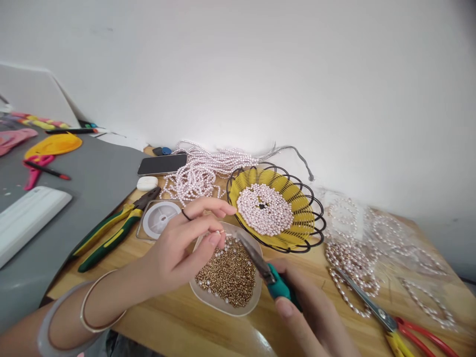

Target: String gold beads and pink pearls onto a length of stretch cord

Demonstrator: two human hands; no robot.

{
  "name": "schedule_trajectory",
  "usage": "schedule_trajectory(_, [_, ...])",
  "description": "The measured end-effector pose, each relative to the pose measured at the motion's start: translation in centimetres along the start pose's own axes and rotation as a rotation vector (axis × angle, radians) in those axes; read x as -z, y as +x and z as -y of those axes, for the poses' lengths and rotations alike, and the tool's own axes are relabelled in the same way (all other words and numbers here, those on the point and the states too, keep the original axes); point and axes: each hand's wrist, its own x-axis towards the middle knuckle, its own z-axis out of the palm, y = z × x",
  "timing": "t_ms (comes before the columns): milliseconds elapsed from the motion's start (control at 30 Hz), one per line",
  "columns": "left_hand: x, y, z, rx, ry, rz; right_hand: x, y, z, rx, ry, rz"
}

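Observation:
My left hand [186, 240] is closed in a pinch, thumb against index finger, over the white dish [199, 301]. A small beaded piece [223, 231] with a gold tint shows at its fingertips; its exact form is too small to make out. My right hand [308, 307] is wrapped round the teal handle of slim pliers [274, 280]. Their grey jaws point up and left, close to the left fingertips. Small gold beads [228, 272] fill much of the dish, with several pearl-coloured beads among them.
Behind the dish stands a yellow and black basket [307, 213] of pale pink beads [265, 210]. Strung beads [197, 173], a phone [162, 164] and a spool [160, 218] lie at the back. Green-yellow pliers [111, 230] are left; red-handled scissors [386, 317] and bagged bead strands [353, 272] right.

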Motion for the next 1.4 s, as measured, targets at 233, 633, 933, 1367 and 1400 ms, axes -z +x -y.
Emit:
schedule_trajectory(233, [-0.2, -0.1, -1.1, 0.178, -0.228, 0.217, -0.8, 1.7, 1.1, -0.059, 0.316, 0.216])
schedule_trajectory(633, [-1.2, -0.7, -1.0, 0.189, -0.26, 0.357, -2.1, 2.5, 1.4, -0.163, 0.81, 0.404])
schedule_trajectory(933, [-1.1, -0.2, -1.3, 0.182, -0.275, 0.465, -1.3, 2.8, 1.6, -0.144, 0.833, 0.365])
schedule_trajectory(1367, [-2.0, -0.6, -0.8, 0.399, -0.522, 0.426, -1.2, 2.7, 1.4, -0.127, 0.827, 0.472])
schedule_trajectory(1400, [-2.1, -0.6, -0.8, 0.413, -0.541, 0.423, -1.2, 2.7, 1.4, -0.133, 0.823, 0.475])
